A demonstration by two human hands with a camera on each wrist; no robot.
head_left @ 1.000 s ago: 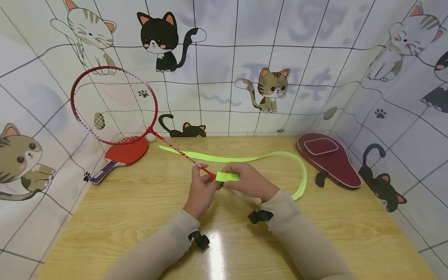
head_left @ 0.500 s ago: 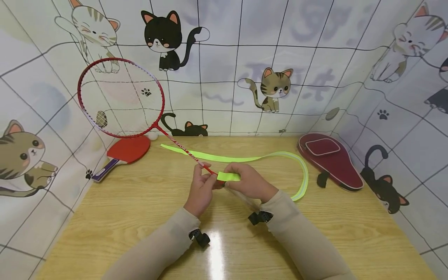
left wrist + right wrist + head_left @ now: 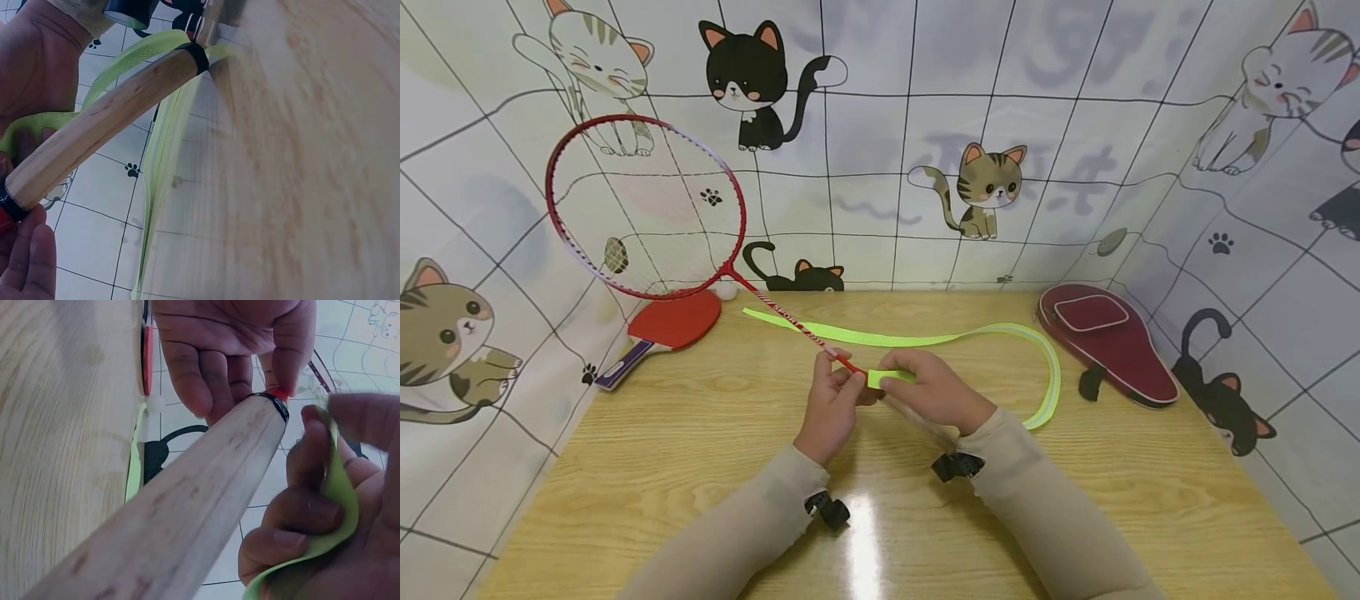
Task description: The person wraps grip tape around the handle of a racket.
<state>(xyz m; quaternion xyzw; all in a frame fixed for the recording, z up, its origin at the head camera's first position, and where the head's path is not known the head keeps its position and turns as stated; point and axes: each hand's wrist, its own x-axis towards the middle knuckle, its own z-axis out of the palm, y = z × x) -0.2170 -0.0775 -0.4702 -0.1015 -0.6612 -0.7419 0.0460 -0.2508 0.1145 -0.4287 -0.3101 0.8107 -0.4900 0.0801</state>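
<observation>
My left hand [image 3: 829, 412] pinches a red badminton racket [image 3: 786, 316] just above its handle, with the racket's head raised toward the back left. The bare wooden-looking handle [image 3: 106, 125] has black bands at both ends and points down toward my right arm. Between thumb and fingers, my right hand [image 3: 936, 387] pinches one end of a yellow-green strip [image 3: 895, 340], likely grip tape, beside the top of the handle. The rest of the strip loops over the table behind my hands. In the right wrist view the strip [image 3: 340, 506] runs across the right palm, apart from the handle [image 3: 187, 487].
A red table tennis bat [image 3: 673, 321] lies at the back left, with a white ball [image 3: 725, 291] next to it. At the back right rests a dark red bat case [image 3: 1105, 342], with a small black piece [image 3: 1092, 383] near it. Cat-patterned walls enclose the wooden table [image 3: 700, 483].
The racket's head has risen slightly and turned a little. My right thumb has moved left along the strip toward its end. Both hands keep their holds.
</observation>
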